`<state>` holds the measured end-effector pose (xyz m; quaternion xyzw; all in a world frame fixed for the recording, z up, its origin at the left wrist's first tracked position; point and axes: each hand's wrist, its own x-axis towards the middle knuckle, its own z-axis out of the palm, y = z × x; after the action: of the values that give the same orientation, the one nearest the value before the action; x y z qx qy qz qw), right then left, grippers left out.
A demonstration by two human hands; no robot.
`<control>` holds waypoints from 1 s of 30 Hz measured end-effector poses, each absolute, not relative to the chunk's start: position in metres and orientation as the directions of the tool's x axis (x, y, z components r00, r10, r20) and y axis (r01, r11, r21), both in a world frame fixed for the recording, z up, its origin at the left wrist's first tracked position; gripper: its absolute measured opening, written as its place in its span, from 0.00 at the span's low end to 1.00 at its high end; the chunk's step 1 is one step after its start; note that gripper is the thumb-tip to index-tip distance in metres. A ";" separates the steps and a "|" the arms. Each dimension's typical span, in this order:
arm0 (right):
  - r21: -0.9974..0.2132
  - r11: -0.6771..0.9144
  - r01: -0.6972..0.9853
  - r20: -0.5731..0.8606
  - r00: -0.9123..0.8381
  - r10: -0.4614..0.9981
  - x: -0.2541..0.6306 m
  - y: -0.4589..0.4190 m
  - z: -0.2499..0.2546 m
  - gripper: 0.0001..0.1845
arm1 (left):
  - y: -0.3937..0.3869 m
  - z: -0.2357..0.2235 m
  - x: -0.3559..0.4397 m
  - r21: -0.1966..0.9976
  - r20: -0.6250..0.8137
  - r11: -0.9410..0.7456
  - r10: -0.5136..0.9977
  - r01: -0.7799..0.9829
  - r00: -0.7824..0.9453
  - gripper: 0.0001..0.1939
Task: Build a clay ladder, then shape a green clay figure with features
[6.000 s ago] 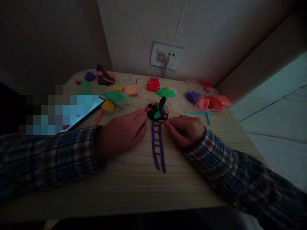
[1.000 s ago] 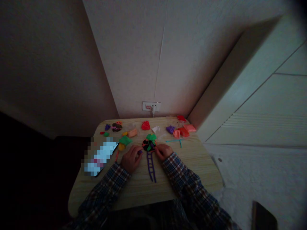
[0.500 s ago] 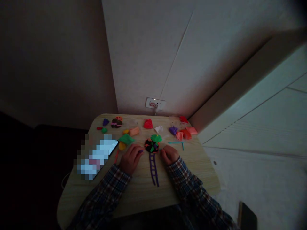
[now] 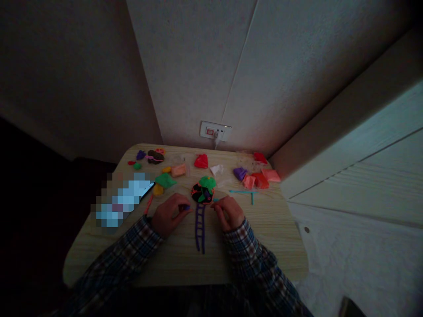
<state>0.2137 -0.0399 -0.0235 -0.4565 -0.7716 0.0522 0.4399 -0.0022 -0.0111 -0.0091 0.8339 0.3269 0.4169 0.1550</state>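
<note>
My left hand is closed in a pinch on a small piece of purple clay, just left of the model. My right hand has its fingers pressed together at the model's right edge; what they hold, if anything, is too small to make out. Between the hands lies a round black clay piece with orange lines, topped by a green clay shape and some purple. A purple clay ladder runs from its lower edge toward me. A bit of teal shows beside the right fingertips.
A lit phone, blurred out, lies at the left. Green clay, a red packet, a purple packet and other clay lie along the table's back. Teal sticks sit at the right. A wall socket is behind.
The view has shifted, so the table things sit a little differently in the picture. My left hand's thumb and fingers have turned, showing the purple clay more plainly. My right fingers extend more toward the model.
</note>
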 end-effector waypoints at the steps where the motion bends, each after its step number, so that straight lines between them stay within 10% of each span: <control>1: -0.454 0.609 0.651 0.650 -0.226 0.726 0.210 -0.041 -0.023 0.11 | -0.011 -0.009 -0.001 0.529 0.594 -0.745 0.668 0.408 0.449 0.05; 30: -0.440 0.667 0.601 0.607 -0.348 0.714 0.184 -0.048 -0.025 0.16 | -0.021 -0.015 0.006 0.463 0.561 -0.828 0.549 0.315 0.619 0.11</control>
<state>0.1838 -0.0480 -0.0253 -0.4020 -0.8180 0.0696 0.4055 0.0065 -0.0210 -0.0151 0.8851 0.2443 0.3616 0.1619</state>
